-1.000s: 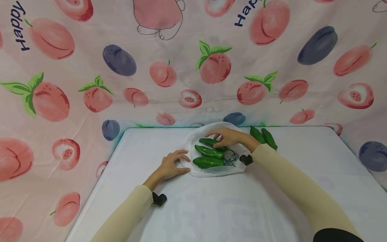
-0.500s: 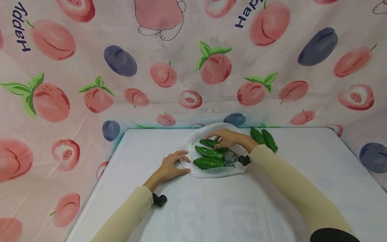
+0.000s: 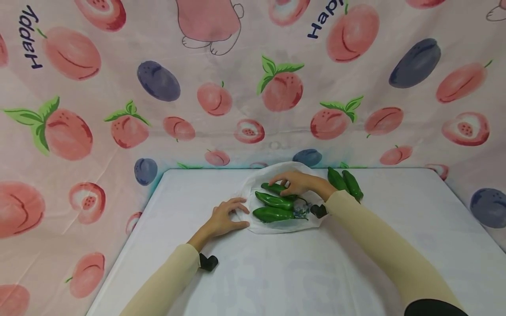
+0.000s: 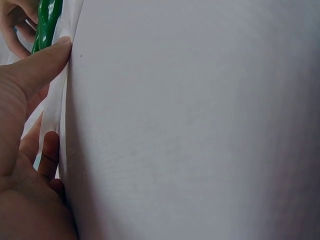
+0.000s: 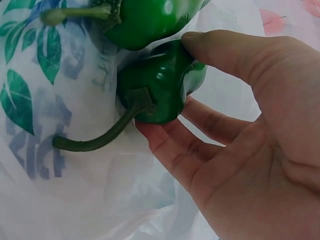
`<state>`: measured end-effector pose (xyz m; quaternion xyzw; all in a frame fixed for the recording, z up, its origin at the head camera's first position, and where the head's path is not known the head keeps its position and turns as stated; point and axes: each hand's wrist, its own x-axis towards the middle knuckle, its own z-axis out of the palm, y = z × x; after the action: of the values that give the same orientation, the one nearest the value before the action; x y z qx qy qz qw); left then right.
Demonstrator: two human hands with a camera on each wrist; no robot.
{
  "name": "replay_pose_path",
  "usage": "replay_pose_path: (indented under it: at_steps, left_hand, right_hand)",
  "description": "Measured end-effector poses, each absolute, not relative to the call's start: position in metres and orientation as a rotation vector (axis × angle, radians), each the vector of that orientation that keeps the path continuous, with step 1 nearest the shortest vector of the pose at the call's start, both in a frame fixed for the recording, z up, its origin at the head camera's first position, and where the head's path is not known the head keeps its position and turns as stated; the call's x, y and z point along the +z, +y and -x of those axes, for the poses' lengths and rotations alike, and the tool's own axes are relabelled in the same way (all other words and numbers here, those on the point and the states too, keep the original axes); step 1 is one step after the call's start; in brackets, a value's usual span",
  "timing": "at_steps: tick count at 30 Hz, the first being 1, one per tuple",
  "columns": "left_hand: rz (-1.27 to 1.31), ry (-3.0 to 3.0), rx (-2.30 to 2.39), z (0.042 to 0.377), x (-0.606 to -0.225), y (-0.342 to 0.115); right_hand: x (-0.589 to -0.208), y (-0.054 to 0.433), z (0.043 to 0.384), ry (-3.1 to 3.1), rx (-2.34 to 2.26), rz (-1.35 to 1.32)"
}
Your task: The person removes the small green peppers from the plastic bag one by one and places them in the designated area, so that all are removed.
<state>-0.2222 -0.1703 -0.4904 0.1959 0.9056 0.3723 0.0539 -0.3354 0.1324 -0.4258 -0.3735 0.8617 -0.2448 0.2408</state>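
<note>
A white plastic bag [image 3: 292, 167] with a blue and green print lies near the table's far edge, and three long green peppers rest on it. My right hand [image 3: 297, 182] reaches over from the right and pinches the farthest pepper [image 5: 155, 82] between thumb and fingertips. Its curved stem points away from the palm. Closer to me lie the middle pepper [image 3: 274, 200] and the nearest pepper [image 3: 272, 214], side by side. At the bag's left edge my left hand [image 3: 224, 216] rests with thumb and fingers spread, touching the plastic. Some of its fingers are partly hidden behind the film in the left wrist view.
Two more green peppers, one [image 3: 336, 179] beside the other [image 3: 352, 184], lie on the white table [image 3: 411, 210] right of the bag, behind my right forearm. A fruit-print cloth [image 3: 221, 136] hangs right behind the table's far edge.
The scene shifts slightly down in the head view. My right hand stays on the farthest pepper with barely any movement; my left hand keeps its place at the bag.
</note>
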Motion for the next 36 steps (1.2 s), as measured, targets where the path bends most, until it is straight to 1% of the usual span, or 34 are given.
replay_pose_path:
  at_steps: [36]
  left_hand:
    - [-0.624,2.748,1.137,0.2217,-0.4907,-0.1717]
  right_hand:
    - [-0.4216,0.129,0.3328,2.384,-0.603,0.975]
